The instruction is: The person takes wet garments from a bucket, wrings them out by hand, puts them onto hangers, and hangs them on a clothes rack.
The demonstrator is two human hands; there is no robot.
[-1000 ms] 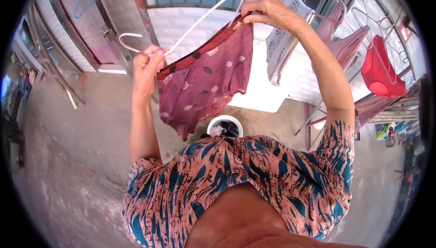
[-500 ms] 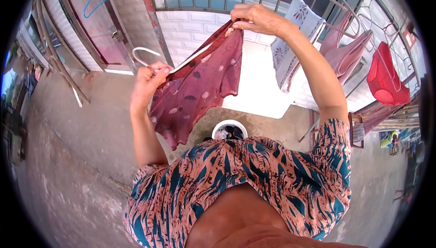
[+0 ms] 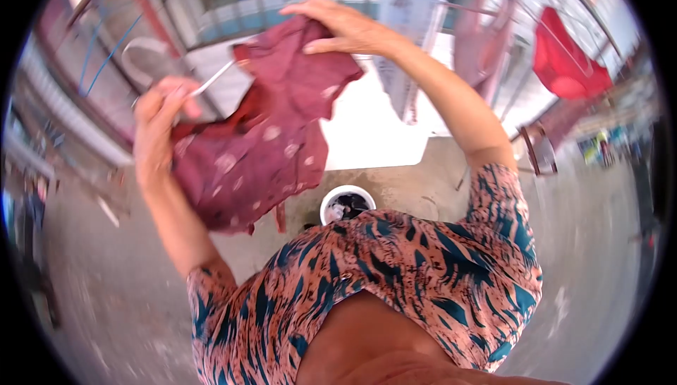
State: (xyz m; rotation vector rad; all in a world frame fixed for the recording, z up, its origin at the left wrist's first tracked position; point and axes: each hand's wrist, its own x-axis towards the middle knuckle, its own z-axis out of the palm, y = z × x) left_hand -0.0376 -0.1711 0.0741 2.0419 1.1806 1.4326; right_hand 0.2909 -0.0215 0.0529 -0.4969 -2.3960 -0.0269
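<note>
My left hand [image 3: 163, 106], closed and blurred by motion, grips a white clothes hanger [image 3: 214, 78] near its hook. A dark red patterned blouse [image 3: 261, 156] hangs from the hanger, one side bunched close to my left wrist. The far end of the hanger disappears under the cloth. My right hand [image 3: 345, 31] is at the blouse's other shoulder, with thumb and fingers apart and the thumb against the fabric. Below the blouse, a white bucket [image 3: 324, 209] holds dark and pale wet cloth.
Ahead, a patterned white towel [image 3: 407, 39], pink cloth [image 3: 483, 50] and a red garment [image 3: 564, 60] hang from a metal rail. A blue hanger [image 3: 106, 60] hangs at left. A white panel [image 3: 377, 127] lies behind the bucket, on the concrete floor [image 3: 120, 272].
Both hands and the blouse have shifted left. My right fingers have gone from pinching the blouse's edge to spread apart at its shoulder. More of the blouse now covers the hanger's far end.
</note>
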